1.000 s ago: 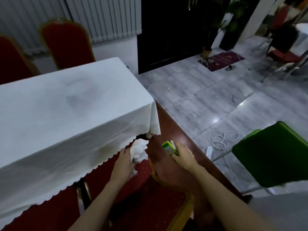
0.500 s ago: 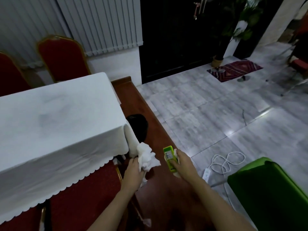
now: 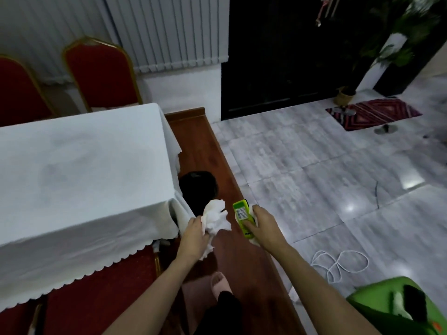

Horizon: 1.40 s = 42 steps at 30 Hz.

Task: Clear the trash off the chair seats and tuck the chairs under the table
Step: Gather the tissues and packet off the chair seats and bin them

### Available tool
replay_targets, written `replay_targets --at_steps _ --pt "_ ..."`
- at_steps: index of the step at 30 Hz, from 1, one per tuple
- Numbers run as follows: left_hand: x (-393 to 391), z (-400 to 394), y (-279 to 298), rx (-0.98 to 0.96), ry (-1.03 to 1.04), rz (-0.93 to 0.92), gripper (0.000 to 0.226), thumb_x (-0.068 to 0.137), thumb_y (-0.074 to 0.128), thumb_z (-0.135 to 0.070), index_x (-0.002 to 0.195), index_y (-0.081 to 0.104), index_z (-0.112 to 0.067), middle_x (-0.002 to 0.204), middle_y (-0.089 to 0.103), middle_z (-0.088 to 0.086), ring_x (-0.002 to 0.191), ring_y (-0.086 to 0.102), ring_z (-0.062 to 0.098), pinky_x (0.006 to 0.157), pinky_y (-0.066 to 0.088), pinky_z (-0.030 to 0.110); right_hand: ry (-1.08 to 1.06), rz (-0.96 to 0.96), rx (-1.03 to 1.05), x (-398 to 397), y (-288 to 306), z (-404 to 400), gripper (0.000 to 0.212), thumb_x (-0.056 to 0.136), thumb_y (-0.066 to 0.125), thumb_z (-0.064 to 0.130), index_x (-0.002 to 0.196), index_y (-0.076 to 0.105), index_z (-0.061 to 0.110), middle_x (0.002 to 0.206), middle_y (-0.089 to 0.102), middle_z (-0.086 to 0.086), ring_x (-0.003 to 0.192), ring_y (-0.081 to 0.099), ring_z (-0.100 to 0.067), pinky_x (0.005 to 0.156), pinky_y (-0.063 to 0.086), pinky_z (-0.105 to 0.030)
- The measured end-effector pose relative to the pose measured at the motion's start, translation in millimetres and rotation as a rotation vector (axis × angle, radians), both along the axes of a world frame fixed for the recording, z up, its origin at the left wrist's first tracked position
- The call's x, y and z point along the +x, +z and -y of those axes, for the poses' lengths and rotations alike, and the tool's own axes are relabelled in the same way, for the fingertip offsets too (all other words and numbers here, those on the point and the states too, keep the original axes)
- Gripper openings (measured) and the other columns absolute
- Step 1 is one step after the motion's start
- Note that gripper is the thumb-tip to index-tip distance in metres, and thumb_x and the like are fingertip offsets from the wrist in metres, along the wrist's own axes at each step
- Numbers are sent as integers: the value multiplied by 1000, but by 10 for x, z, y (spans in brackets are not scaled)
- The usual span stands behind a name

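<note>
My left hand (image 3: 193, 234) grips a crumpled white tissue (image 3: 215, 215) just past the table's near right corner. My right hand (image 3: 263, 224) holds a small green carton (image 3: 243, 217) with a bit of white paper under it. Both hands hover over the brown wooden floor strip, a short way in front of a black trash bin (image 3: 198, 189) that stands beside the table's end. The table (image 3: 79, 180) carries a white scalloped cloth. A red chair seat (image 3: 104, 286) shows below the cloth's front edge, partly tucked under it.
Two red gold-framed chairs (image 3: 101, 73) stand behind the table by the wall. A white cable (image 3: 338, 262) lies coiled on the grey tiles. A green seat (image 3: 396, 308) with dark and white items sits at bottom right. My slippered foot (image 3: 220, 284) is on the wood strip.
The view has swung right and I have stepped away from the chair toward the table's end. Both hands carried the tissue and carton along; the black bin has come into sight.
</note>
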State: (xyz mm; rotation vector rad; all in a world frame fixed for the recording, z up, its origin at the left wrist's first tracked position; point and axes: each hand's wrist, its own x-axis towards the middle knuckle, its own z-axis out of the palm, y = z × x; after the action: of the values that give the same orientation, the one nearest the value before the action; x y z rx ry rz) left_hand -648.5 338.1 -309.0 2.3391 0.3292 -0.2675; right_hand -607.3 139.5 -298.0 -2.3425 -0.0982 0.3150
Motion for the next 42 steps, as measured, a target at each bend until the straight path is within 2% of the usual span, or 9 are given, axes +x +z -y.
replay_targets --at_steps 5,10,15,21,26,31,37,39,42 --pt "742 -261 -520 -62 92 -65 19 82 52 -33 91 52 -16 86 65 11 74 66 27 68 57 48 90 -19 -24 822 -44 -163 35 91 60 23 120 51 6 111 58 -9 81 54 -13 43 40 -14" --pt "1389 -400 -303 -83 98 -35 16 87 55 -21 98 56 -10 98 63 10 87 64 28 75 54 46 200 -6 -72 1635 23 -319 25 90 61 23 108 54 7 102 57 -8 77 55 -13 50 41 -20" --pt "2049 -665 -64 -87 195 3 23 87 49 -33 94 56 -13 90 66 9 80 66 28 65 54 42 287 22 -136 2445 117 -500 22 87 63 20 97 54 2 92 57 -8 82 53 -20 67 35 -30" --pt "2473 -826 -85 -123 352 1 25 93 51 -12 115 56 -1 97 59 2 84 50 12 62 34 23 416 -7 -105 3289 -106 -952 25 86 65 17 102 57 -1 101 62 -15 92 58 -29 73 41 -32" --pt "2873 -980 -490 -169 452 -108 31 92 55 -15 123 56 -10 117 62 0 109 57 17 78 32 15 538 -110 -140 4053 -598 -1270 26 85 65 14 104 57 -2 101 63 -20 93 58 -32 70 31 -26" --pt "3404 -1079 -959 -174 571 -292 48 92 54 -14 138 43 -4 136 55 16 124 52 32 95 40 30 675 -235 -153 4712 -1205 -1492 28 87 64 17 108 57 -2 103 63 -20 95 58 -32 71 31 -26" --pt "3940 -1076 -2007 -295 733 -391 31 91 54 -2 122 54 1 107 57 7 104 53 16 77 33 17 564 -423 -150 5321 -2306 -1592 27 85 67 17 107 60 1 101 67 -16 90 61 -28 73 45 -35" --pt "4034 -1053 -2458 -338 794 -440 28 90 55 -3 118 57 -5 101 56 1 96 52 14 78 36 21 468 -504 -136 5479 -2821 -1621 29 85 68 19 107 62 3 102 67 -16 93 63 -31 82 50 -42" --pt "4060 -1037 -3218 -351 878 -489 14 84 59 -11 97 58 -18 96 65 13 90 62 28 78 49 35 405 -666 -76 5539 -3540 -1705 21 84 69 19 101 66 8 102 70 -14 96 66 -31 91 51 -52"
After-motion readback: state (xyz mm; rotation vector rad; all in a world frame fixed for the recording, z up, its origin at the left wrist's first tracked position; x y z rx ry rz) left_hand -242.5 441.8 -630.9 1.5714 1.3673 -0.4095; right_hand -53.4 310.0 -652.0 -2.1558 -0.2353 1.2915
